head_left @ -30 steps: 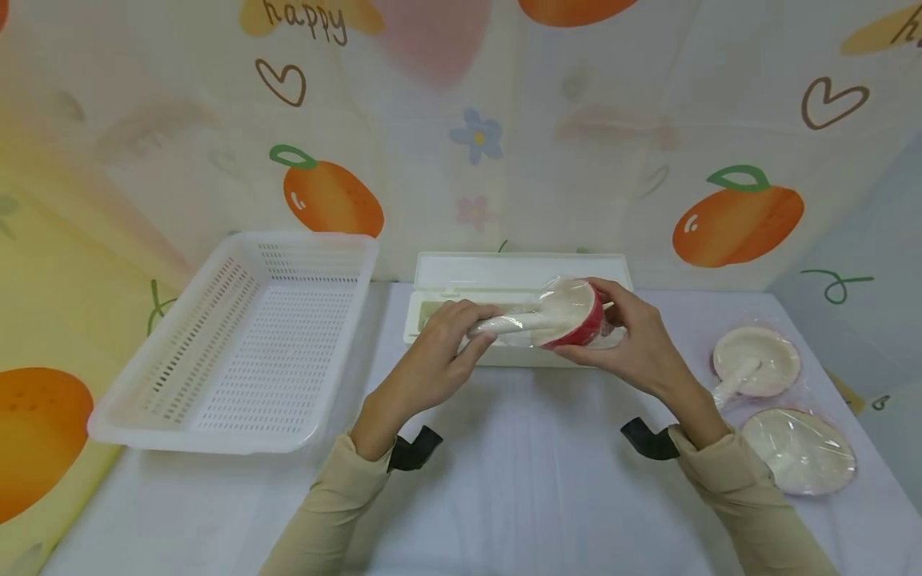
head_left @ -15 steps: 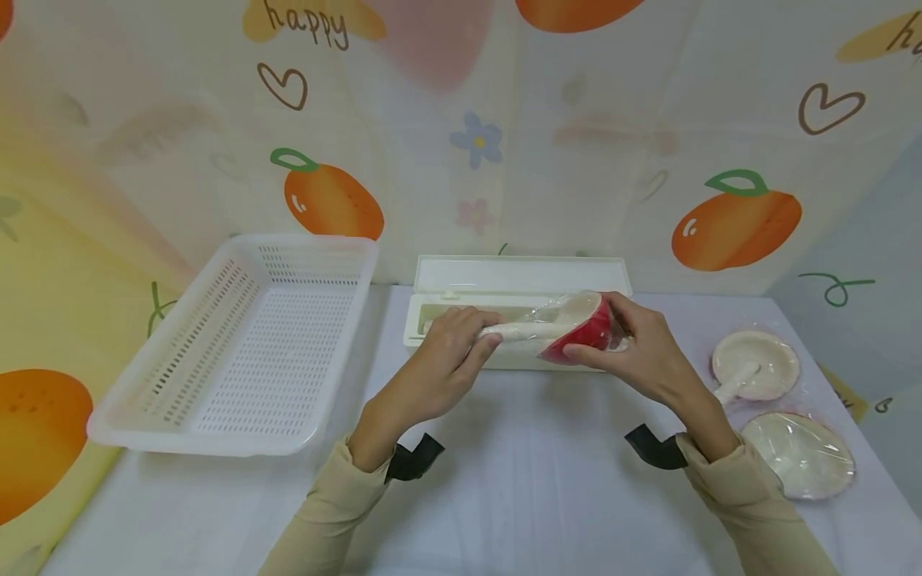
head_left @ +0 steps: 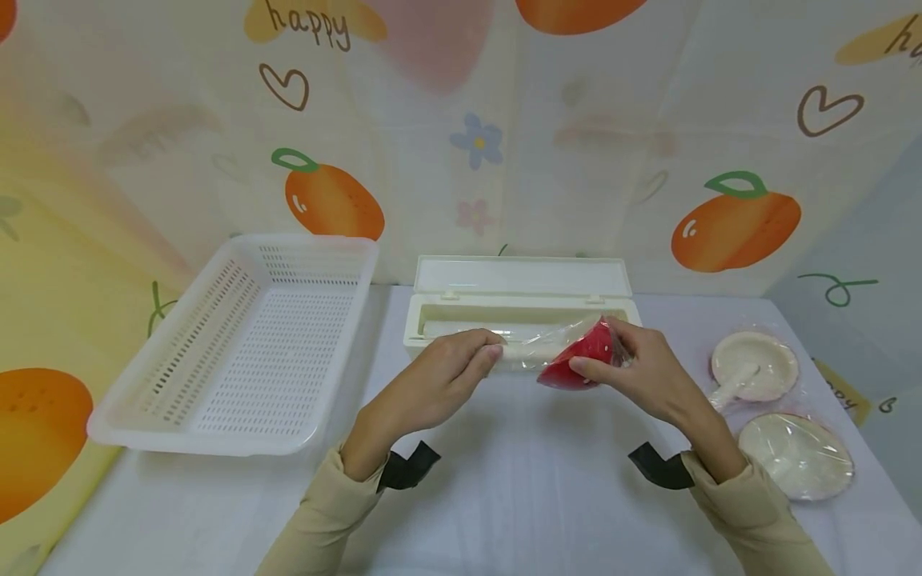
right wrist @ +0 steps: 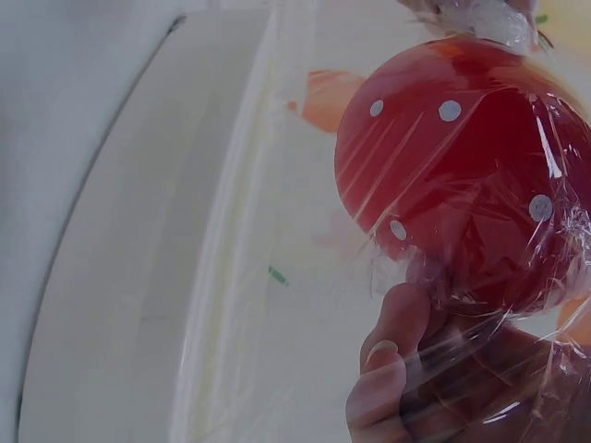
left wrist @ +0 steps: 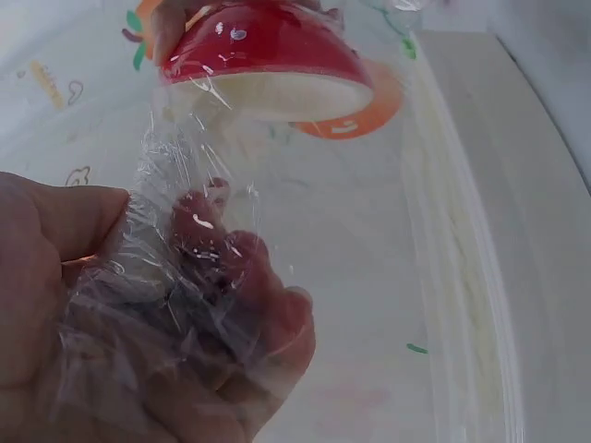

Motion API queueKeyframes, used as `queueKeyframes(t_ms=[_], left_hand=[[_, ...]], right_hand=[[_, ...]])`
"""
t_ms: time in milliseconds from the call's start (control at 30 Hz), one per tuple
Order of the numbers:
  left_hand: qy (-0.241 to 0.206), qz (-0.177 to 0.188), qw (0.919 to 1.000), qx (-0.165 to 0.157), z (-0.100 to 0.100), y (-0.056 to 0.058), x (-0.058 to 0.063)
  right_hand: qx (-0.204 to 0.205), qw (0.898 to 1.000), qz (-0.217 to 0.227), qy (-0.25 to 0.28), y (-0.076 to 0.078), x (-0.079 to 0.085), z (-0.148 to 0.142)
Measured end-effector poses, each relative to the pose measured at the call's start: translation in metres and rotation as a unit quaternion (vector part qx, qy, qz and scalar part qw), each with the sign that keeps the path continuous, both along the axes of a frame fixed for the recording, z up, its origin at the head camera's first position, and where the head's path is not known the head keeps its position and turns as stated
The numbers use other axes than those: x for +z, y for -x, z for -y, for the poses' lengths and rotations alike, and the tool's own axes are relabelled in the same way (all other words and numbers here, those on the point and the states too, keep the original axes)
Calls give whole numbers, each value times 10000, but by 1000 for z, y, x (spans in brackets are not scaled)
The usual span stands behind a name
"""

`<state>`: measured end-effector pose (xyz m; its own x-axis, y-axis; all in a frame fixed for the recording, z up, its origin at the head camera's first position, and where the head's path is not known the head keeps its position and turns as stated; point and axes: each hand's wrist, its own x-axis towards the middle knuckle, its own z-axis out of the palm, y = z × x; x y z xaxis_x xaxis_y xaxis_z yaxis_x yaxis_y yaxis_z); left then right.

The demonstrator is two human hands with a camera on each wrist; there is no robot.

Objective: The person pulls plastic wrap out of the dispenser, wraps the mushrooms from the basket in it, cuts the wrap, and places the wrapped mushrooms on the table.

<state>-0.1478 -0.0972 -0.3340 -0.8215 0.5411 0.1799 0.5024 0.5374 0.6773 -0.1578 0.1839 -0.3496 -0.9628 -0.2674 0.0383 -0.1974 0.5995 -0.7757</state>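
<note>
A red bowl [head_left: 587, 356] with white dots and a cream inside hangs tilted in clear plastic wrapping [head_left: 524, 354]. My right hand [head_left: 648, 368] grips the bowl, with its thumb on the red outside. Its fingers appear under the bowl [right wrist: 452, 171] in the right wrist view. To the left, my left hand [head_left: 439, 376] pinches the crumpled end of the wrapping. In the left wrist view the bowl's rim [left wrist: 268, 88] faces down toward that hand. Just behind stands a long cream box [head_left: 416, 330] with its lid [head_left: 519, 276] raised.
A white perforated basket [head_left: 118, 432] stands at the left. On the right lie a plastic-wrapped cream bowl with a spoon [head_left: 755, 364] and a wrapped cream plate [head_left: 795, 456]. A fruit-print cloth [head_left: 540, 176] hangs behind the white-covered table [head_left: 519, 496].
Both hands have come down and nearer with the bowl. Its opening has turned away from the head view, so the red outside shows. The white handle-like piece between the hands is less distinct.
</note>
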Motion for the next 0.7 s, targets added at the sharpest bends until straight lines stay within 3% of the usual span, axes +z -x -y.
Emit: queueKeyframes(t_ms=[333, 700], left_hand=[[328, 267, 9986, -326, 3, -4, -3], [208, 542, 9970, -521, 4, -4, -11]], right_hand=[[67, 9995, 297, -40, -11, -9, -1], [79, 9996, 267, -16, -21, -20, 1]])
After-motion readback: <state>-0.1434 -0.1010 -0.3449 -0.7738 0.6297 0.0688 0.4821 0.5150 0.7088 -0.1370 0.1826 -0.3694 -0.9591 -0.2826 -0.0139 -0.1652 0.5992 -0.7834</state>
